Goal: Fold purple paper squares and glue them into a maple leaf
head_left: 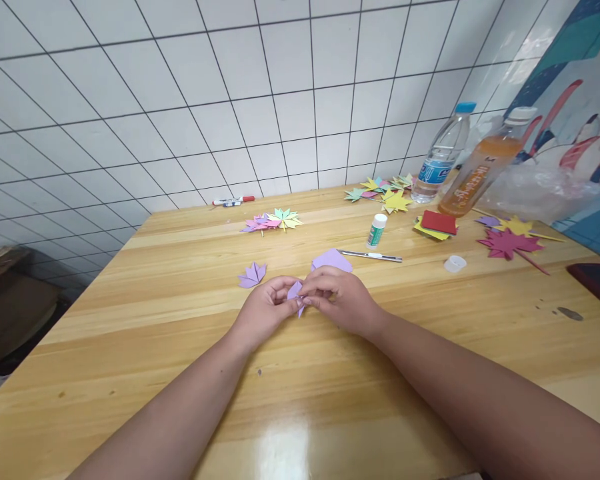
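Note:
Between my two hands is a small folded piece of purple paper (294,291), its pointed tip showing below the fingers. My left hand (266,308) pinches it from the left, thumb in front. On the other side, my right hand (344,299) grips its right edge with thumb and fingertips, hiding part of it. A purple folded paper leaf (253,275) lies on the table just beyond my left hand. Behind my right hand rests some flat purple paper (333,260), partly covered by the hand. A slim craft knife (373,255) lies beside that paper.
A glue stick (377,231) stands uncapped-looking near its white cap (455,264). Colored paper squares (437,225), a water bottle (441,157) and an orange drink bottle (485,167) are at the right. Folded leaves (273,221) and markers (233,201) lie toward the tiled wall.

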Demonstrator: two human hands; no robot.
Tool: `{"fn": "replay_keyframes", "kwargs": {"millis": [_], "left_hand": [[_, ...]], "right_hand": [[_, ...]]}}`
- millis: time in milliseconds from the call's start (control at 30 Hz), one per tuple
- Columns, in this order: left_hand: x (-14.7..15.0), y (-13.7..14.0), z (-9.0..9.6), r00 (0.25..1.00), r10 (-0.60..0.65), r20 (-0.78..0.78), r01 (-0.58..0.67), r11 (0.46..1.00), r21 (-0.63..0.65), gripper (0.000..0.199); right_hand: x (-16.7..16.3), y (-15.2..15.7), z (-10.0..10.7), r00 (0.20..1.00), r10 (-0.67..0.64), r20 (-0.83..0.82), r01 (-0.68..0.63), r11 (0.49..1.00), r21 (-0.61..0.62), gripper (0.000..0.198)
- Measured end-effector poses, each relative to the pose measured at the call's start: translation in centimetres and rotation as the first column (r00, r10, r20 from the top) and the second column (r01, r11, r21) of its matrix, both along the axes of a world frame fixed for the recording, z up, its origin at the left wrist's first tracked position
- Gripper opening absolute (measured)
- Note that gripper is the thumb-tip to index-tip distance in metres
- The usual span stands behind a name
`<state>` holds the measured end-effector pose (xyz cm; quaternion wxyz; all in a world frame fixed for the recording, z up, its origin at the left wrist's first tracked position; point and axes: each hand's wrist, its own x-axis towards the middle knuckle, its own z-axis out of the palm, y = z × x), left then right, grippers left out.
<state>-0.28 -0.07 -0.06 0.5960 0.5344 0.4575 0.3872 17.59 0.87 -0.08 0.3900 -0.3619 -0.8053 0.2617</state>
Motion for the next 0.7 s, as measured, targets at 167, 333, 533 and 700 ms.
{"fn": "replay_keyframes", "kwargs": {"millis": [167,333,533,700], "left_hand": [[-0.1,-0.18,0.48,0.999,-0.039,0.025,0.038,0.999,0.009,0.036],[-0.17,-0.25,0.9,0.998,0.052,0.031,-0.049,0.996,-0.075,0.024],[-0.5,0.09,0.82,0.996,0.056,0.073,-0.047,0.992,-0.114,0.021],[-0.07,-0.19,0.63,0.996,0.091,-0.026,-0.092,0.994,-0.058,0.024]], "right_hand": [[-0.03,0.15,-0.25,0.997,-0.01,-0.071,0.01,1.0,-0.008,0.012],[0.02,0.28,-0.11,0.994,-0.028,-0.106,0.017,0.994,-0.106,0.011],[-0.09,0.35,-0.09,0.991,0.022,-0.134,-0.047,0.981,-0.186,0.019],[-0.01,0.22,0.18,0.96,-0.05,-0.275,-0.098,0.86,-0.5,0.024]]}}
